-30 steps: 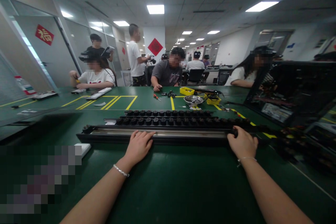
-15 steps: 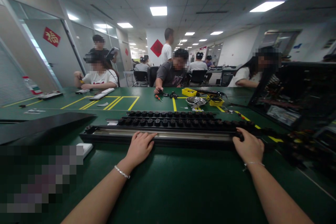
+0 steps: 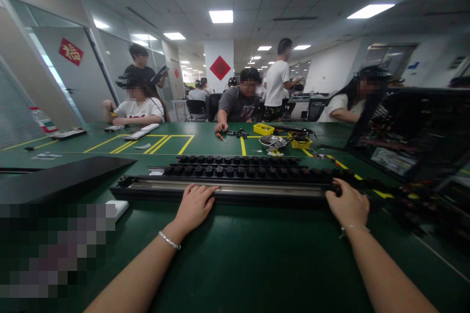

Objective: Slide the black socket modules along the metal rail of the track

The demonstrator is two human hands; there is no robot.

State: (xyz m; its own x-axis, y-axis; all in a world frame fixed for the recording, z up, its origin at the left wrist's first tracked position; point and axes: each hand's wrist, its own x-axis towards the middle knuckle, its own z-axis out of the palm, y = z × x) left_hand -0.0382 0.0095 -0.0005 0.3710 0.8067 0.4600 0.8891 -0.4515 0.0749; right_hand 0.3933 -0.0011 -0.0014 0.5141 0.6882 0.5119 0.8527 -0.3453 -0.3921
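Observation:
A long black power strip housing (image 3: 253, 198), its open channel showing a pale metal strip, lies crosswise in front of me. My left hand (image 3: 195, 205) grips its near wall left of the middle, fingers over the rim and thumb at the front. At the right end, my right hand (image 3: 348, 203) curls around the housing, thumb and index finger beside a small dark part that I cannot make out. A black socket piece (image 3: 125, 181) sits in the left end. Just behind lie rows of black round sockets (image 3: 229, 171) in strips.
An open black computer case (image 3: 389, 132) and a dark heap of parts (image 3: 422, 205) stand right. A black panel (image 3: 62, 176) lies left. Farther back are a metal bowl (image 3: 272, 143), a yellow bin (image 3: 263, 129) and a screwdriver (image 3: 221, 137). Several people sit around the green table (image 3: 257, 264).
Both my hands and the housing stay in place, with a slight shift of view. In the background, a standing person in a white shirt has moved to the right.

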